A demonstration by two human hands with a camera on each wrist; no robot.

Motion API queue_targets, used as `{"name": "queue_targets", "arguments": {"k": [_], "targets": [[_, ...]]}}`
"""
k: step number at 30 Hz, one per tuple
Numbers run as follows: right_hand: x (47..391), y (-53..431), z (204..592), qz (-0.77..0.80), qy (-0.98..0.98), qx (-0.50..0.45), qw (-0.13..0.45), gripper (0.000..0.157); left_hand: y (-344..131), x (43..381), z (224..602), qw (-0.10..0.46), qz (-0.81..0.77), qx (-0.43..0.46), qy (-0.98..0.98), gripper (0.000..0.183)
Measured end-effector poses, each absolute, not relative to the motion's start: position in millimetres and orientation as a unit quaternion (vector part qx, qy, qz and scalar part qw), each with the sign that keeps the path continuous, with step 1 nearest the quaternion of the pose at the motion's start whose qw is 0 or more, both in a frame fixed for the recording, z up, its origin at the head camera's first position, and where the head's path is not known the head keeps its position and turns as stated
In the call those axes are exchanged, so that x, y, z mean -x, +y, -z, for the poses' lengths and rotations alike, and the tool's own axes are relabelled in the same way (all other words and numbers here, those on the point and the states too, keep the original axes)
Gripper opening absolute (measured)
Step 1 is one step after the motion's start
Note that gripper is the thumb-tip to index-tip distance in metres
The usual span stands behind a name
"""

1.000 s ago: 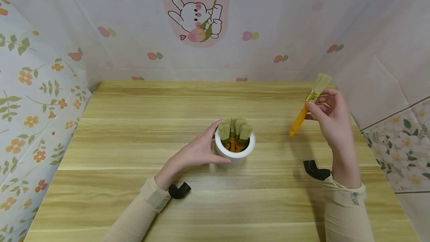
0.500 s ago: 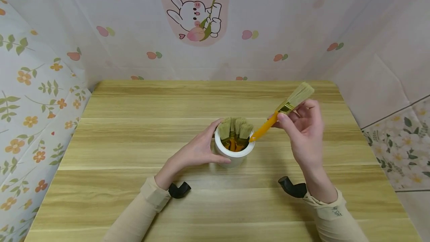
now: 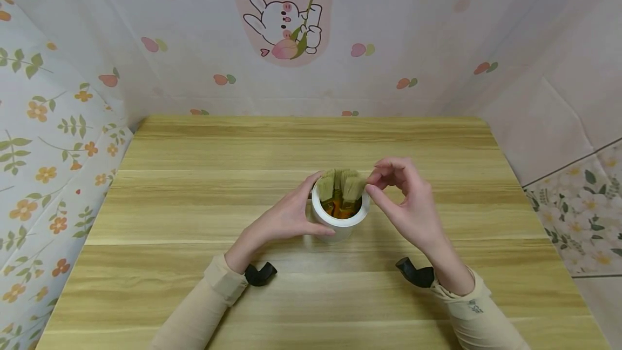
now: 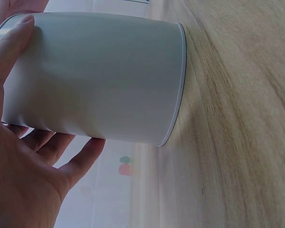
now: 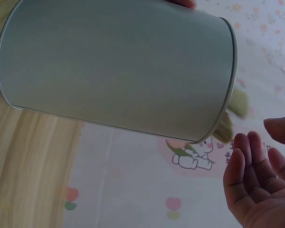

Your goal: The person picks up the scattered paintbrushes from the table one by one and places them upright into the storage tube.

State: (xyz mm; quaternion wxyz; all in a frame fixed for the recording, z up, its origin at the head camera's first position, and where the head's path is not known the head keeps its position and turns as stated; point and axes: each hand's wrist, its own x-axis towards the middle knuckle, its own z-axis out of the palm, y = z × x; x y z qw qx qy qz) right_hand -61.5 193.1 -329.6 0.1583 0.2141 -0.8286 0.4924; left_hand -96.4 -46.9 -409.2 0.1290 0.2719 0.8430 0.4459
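Observation:
A white cylindrical canister [image 3: 335, 234] stands upright at the middle of the table, holding several paintbrushes [image 3: 352, 187] with pale bristles up and orange handles down inside. My left hand [image 3: 284, 217] grips it from the left, thumb on the near side; the left wrist view shows the fingers curled against its wall [image 4: 99, 80]. At the right of the rim is my right hand [image 3: 410, 207], its fingertips close beside the bristles. In the right wrist view, thumb and fingers [image 5: 247, 164] are apart with nothing between them, just beyond the bristles [image 5: 223, 128]. The handles' lower ends are hidden.
The wood-grain table [image 3: 218, 150] reaches back to a printed cloth [image 3: 413, 26] with a rabbit picture. Patterned sheets also hang at the left and right. A black curved piece [image 3: 415, 273] sticks out at each wrist.
My right hand has brought a paintbrush leftward from the right, handle first, and let go of it in the canister. My left hand has kept its grip on the canister.

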Motion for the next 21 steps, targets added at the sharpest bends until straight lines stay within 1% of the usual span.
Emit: {"name": "queue_targets", "arguments": {"k": [6,10,14,17,21], "targets": [[64.4,196.0,329.9,-0.492,-0.828,-0.213,0.167,0.042,-43.7,99.2,409.7,0.134,-0.446,-0.267,0.844,0.114],[65.7,197.8,330.4,-0.489,-0.82,-0.228,0.19,0.044,-40.6,102.3,411.2,0.15,-0.436,-0.265,0.847,0.116],[66.8,199.9,329.3,-0.451,-0.828,-0.258,0.209,0.042,-39.1,104.7,410.0,0.16,-0.422,-0.268,0.851,0.117],[69.4,200.8,327.7,-0.417,-0.836,-0.287,0.211,0.04,-40.7,105.7,405.0,0.144,-0.413,-0.285,0.853,0.119],[72.3,203.4,326.6,-0.383,-0.836,-0.332,0.209,0.037,-47.1,105.6,391.9,0.101,-0.41,-0.315,0.85,0.117]]}}
